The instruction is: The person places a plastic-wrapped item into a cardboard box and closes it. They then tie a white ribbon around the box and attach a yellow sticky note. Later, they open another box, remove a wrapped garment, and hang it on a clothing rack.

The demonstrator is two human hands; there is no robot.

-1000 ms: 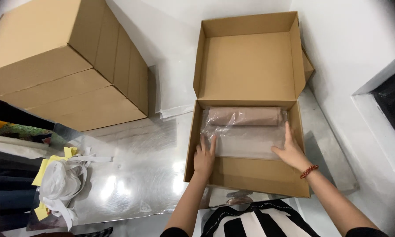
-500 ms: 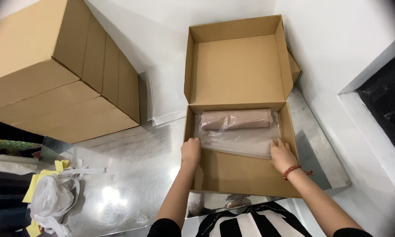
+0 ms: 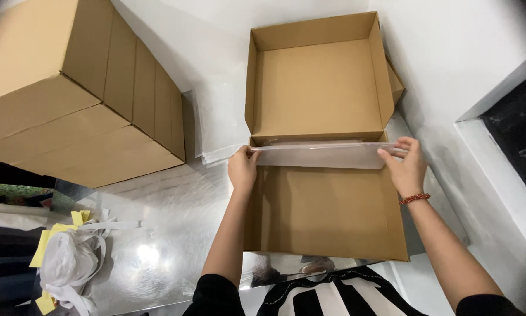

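Over the one open brown cardboard box (image 3: 327, 216) on the shiny bench (image 3: 157, 234), both hands, left hand (image 3: 242, 169) and right hand (image 3: 404, 167), pinch one clear plastic bag (image 3: 324, 155), seemingly stretched taut between them.

left hand (image 3: 242, 169): fingers pinched, arm extended | right hand (image 3: 406, 167): fingers pinched, wrist raised

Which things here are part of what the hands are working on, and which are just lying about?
In use:
left hand and right hand, each gripping an end of the clear plastic bag
open cardboard box beneath it

Lying about:
stack of closed cardboard cartons
white plastic strips and yellow paper scraps on the shiny table
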